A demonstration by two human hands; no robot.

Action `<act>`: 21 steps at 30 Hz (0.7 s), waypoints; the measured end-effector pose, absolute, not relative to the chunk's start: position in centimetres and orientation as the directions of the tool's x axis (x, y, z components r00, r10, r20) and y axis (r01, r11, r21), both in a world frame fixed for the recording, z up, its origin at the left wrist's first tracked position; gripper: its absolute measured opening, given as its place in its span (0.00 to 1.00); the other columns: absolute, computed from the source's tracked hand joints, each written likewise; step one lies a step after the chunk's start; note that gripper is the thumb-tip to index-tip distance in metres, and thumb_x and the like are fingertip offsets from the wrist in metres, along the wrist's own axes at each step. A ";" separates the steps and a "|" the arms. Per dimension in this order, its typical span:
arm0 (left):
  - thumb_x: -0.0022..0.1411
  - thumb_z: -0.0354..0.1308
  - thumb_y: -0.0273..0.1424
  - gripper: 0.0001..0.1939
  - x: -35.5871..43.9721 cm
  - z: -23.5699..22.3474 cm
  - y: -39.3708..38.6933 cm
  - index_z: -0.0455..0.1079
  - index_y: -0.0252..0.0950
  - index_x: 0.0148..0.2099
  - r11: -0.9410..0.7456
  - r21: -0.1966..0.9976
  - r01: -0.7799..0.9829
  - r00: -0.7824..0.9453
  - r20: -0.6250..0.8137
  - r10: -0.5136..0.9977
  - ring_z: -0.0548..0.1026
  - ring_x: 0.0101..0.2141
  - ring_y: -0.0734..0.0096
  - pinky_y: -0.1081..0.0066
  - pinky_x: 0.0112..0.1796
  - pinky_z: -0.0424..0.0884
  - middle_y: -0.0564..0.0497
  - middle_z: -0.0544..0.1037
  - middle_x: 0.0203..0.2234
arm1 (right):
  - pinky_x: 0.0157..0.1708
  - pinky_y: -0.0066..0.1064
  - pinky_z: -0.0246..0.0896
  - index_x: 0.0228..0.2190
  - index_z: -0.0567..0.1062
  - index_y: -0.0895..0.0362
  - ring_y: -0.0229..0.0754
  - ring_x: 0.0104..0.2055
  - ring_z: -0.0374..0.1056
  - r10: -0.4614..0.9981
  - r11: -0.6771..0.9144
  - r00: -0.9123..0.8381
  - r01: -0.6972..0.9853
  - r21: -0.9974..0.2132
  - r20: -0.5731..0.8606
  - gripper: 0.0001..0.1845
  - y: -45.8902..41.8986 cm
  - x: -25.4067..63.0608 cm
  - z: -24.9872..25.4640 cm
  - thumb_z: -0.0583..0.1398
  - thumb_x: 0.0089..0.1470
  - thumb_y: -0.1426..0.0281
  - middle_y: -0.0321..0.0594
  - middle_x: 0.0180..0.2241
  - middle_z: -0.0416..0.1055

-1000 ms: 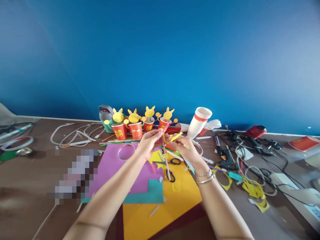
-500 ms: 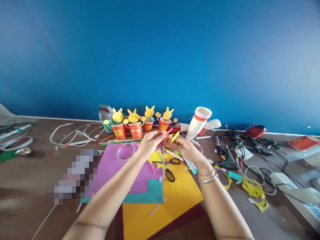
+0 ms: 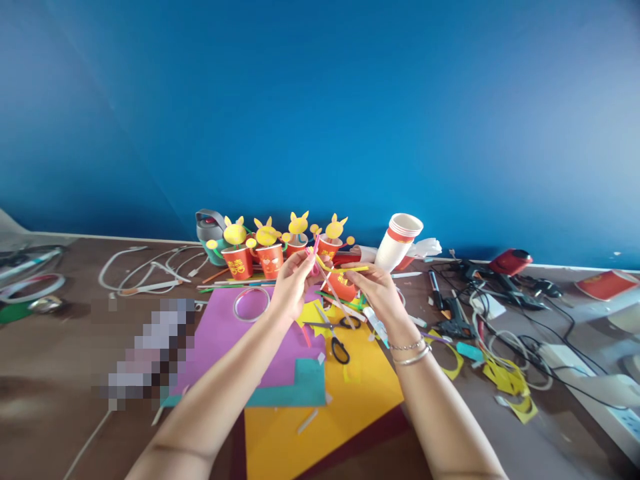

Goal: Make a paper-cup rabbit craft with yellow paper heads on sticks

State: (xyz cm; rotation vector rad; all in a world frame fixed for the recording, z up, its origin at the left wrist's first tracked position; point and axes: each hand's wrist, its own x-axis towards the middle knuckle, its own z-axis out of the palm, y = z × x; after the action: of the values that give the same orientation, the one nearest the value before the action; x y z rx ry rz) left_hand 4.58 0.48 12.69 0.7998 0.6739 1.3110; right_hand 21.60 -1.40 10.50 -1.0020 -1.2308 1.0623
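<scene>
My left hand (image 3: 291, 285) is closed in a pinch around a pink straw (image 3: 317, 244), whose upper end sticks up past the fingertips. A bent yellow straw (image 3: 359, 269) runs from the left fingertips across to my right hand (image 3: 381, 293), which grips its right end. From the left fingers a long, pale, thin strip (image 3: 344, 308) slants down to the right; how it joins the straws is hidden. Just behind the hands lies a red paper cup (image 3: 341, 288). Below them, black-handled scissors (image 3: 340, 350) rest partly spread on yellow paper (image 3: 320, 440).
Red cups (image 3: 237, 264) with yellow rabbit-eared heads line the wall, near a grey-green bottle (image 3: 210, 230). Stacked white cups (image 3: 395, 250) lean at right. Purple paper (image 3: 220, 333), a tape roll (image 3: 251, 304), a glue gun (image 3: 455, 320), cables and yellow scraps (image 3: 505, 377) lie around.
My hands have moved slightly apart. The yellow straw has swung to nearly level, the pink one now points upward, and the pale strip has tilted from upright to slanting.
</scene>
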 end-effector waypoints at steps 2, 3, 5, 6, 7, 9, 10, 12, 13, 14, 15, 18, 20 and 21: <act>0.46 0.70 0.37 0.17 4.6 12.6 0.5 0.70 0.36 0.36 0.036 0.804 -0.594 0.111 0.038 0.993 0.79 0.37 0.63 0.68 0.37 0.74 0.52 0.79 0.29 | 0.38 0.35 0.68 0.33 0.81 0.54 0.43 0.36 0.72 0.976 0.214 0.048 -0.089 -0.973 0.211 0.13 -1.5 21.4 10.4 0.67 0.46 0.60 0.40 0.34 0.79; 0.45 0.70 0.37 0.17 4.6 12.6 0.5 0.70 0.37 0.35 0.018 0.799 -0.600 0.088 0.043 0.995 0.79 0.37 0.63 0.68 0.38 0.74 0.52 0.79 0.30 | 0.38 0.35 0.68 0.33 0.82 0.53 0.44 0.36 0.72 0.977 0.210 0.055 -0.091 -0.973 0.206 0.13 -1.5 21.2 10.4 0.67 0.46 0.60 0.40 0.33 0.79; 0.45 0.70 0.37 0.18 4.6 12.6 0.6 0.70 0.36 0.35 -0.002 0.798 -0.603 0.058 0.046 0.997 0.79 0.38 0.63 0.68 0.38 0.73 0.52 0.79 0.31 | 0.37 0.36 0.68 0.34 0.82 0.53 0.45 0.37 0.72 0.978 0.202 0.065 -0.091 -0.975 0.196 0.14 -1.7 21.0 10.5 0.67 0.45 0.59 0.40 0.33 0.79; 0.45 0.70 0.37 0.18 4.5 12.6 0.6 0.70 0.36 0.35 -0.001 0.798 -0.602 0.059 0.045 0.997 0.79 0.38 0.63 0.69 0.38 0.73 0.52 0.79 0.31 | 0.37 0.36 0.68 0.34 0.82 0.53 0.46 0.37 0.72 0.979 0.199 0.065 -0.092 -0.976 0.193 0.14 -1.7 20.9 10.6 0.67 0.45 0.59 0.40 0.33 0.79; 0.45 0.71 0.37 0.18 4.5 12.7 0.6 0.70 0.36 0.35 0.006 0.798 -0.602 0.069 0.045 0.997 0.79 0.38 0.64 0.69 0.38 0.73 0.51 0.80 0.31 | 0.37 0.36 0.68 0.34 0.82 0.53 0.46 0.37 0.72 0.979 0.197 0.063 -0.096 -0.976 0.192 0.14 -1.8 20.9 10.6 0.67 0.45 0.59 0.40 0.33 0.79; 0.45 0.70 0.37 0.17 4.5 12.8 0.6 0.71 0.35 0.36 0.025 0.799 -0.601 0.105 0.048 0.993 0.79 0.37 0.65 0.70 0.38 0.73 0.51 0.80 0.31 | 0.37 0.35 0.67 0.34 0.82 0.53 0.44 0.36 0.72 0.980 0.198 0.052 -0.106 -0.974 0.194 0.13 -1.8 21.0 10.7 0.67 0.46 0.60 0.40 0.33 0.79; 0.46 0.70 0.37 0.17 4.5 12.8 0.6 0.71 0.35 0.36 0.033 0.801 -0.598 0.121 0.050 0.991 0.79 0.35 0.66 0.70 0.37 0.73 0.51 0.80 0.31 | 0.37 0.35 0.67 0.34 0.82 0.53 0.43 0.36 0.72 0.980 0.199 0.043 -0.113 -0.973 0.196 0.13 -1.8 21.1 10.7 0.67 0.47 0.60 0.39 0.33 0.78; 0.46 0.70 0.36 0.16 4.4 13.0 0.6 0.72 0.34 0.36 0.038 0.808 -0.588 0.141 0.056 0.988 0.79 0.33 0.67 0.70 0.36 0.73 0.51 0.80 0.30 | 0.37 0.33 0.67 0.33 0.81 0.53 0.42 0.35 0.71 0.979 0.203 0.022 -0.122 -0.972 0.201 0.12 -1.8 21.4 10.7 0.67 0.47 0.61 0.39 0.34 0.78; 0.47 0.70 0.36 0.16 4.4 13.0 0.6 0.72 0.34 0.36 0.039 0.813 -0.581 0.147 0.057 0.987 0.78 0.32 0.68 0.71 0.35 0.73 0.51 0.80 0.30 | 0.37 0.33 0.66 0.32 0.81 0.54 0.41 0.35 0.71 0.979 0.202 0.011 -0.121 -0.972 0.202 0.11 -1.8 21.5 10.7 0.67 0.47 0.61 0.39 0.34 0.78; 0.47 0.70 0.36 0.16 4.3 13.0 0.6 0.72 0.34 0.36 0.041 0.818 -0.574 0.153 0.058 0.987 0.78 0.31 0.69 0.71 0.34 0.73 0.50 0.80 0.29 | 0.36 0.33 0.66 0.32 0.81 0.54 0.41 0.34 0.71 0.980 0.199 -0.002 -0.115 -0.973 0.201 0.11 -1.7 21.6 10.6 0.67 0.47 0.61 0.39 0.33 0.78; 0.47 0.69 0.37 0.17 4.2 13.1 0.6 0.72 0.33 0.37 0.045 0.823 -0.566 0.161 0.057 0.985 0.78 0.30 0.69 0.71 0.33 0.73 0.50 0.80 0.29 | 0.36 0.32 0.66 0.31 0.81 0.54 0.41 0.33 0.71 0.980 0.195 -0.015 -0.106 -0.975 0.197 0.11 -1.7 21.8 10.7 0.67 0.46 0.61 0.39 0.32 0.78; 0.48 0.69 0.37 0.18 4.0 13.0 0.7 0.72 0.33 0.38 0.077 0.843 -0.532 0.217 0.047 0.975 0.78 0.30 0.69 0.71 0.33 0.72 0.51 0.79 0.27 | 0.37 0.33 0.66 0.31 0.81 0.54 0.41 0.34 0.71 0.981 0.184 -0.039 -0.093 -0.979 0.188 0.12 -1.7 22.0 10.8 0.68 0.45 0.60 0.39 0.32 0.78; 0.48 0.69 0.38 0.18 3.9 13.0 0.7 0.72 0.33 0.38 0.112 0.864 -0.490 0.275 0.031 0.961 0.77 0.29 0.69 0.71 0.33 0.72 0.50 0.79 0.27 | 0.39 0.33 0.66 0.31 0.81 0.54 0.42 0.36 0.72 0.982 0.179 -0.047 -0.108 -0.978 0.185 0.12 -1.7 22.0 10.9 0.68 0.45 0.60 0.40 0.34 0.79; 0.49 0.69 0.39 0.18 3.8 13.0 0.7 0.72 0.33 0.38 0.125 0.877 -0.465 0.302 0.024 0.953 0.77 0.29 0.70 0.71 0.32 0.72 0.50 0.79 0.27 | 0.40 0.33 0.66 0.31 0.81 0.55 0.43 0.37 0.72 0.983 0.170 -0.052 -0.112 -0.979 0.177 0.12 -1.7 22.0 10.9 0.68 0.45 0.60 0.41 0.35 0.79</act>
State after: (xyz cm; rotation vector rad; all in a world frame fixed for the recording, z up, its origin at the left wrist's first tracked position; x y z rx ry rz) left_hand 3.82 0.70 12.97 0.9325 0.6547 1.1472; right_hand 22.02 -1.72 10.94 -0.9723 -1.2515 1.1722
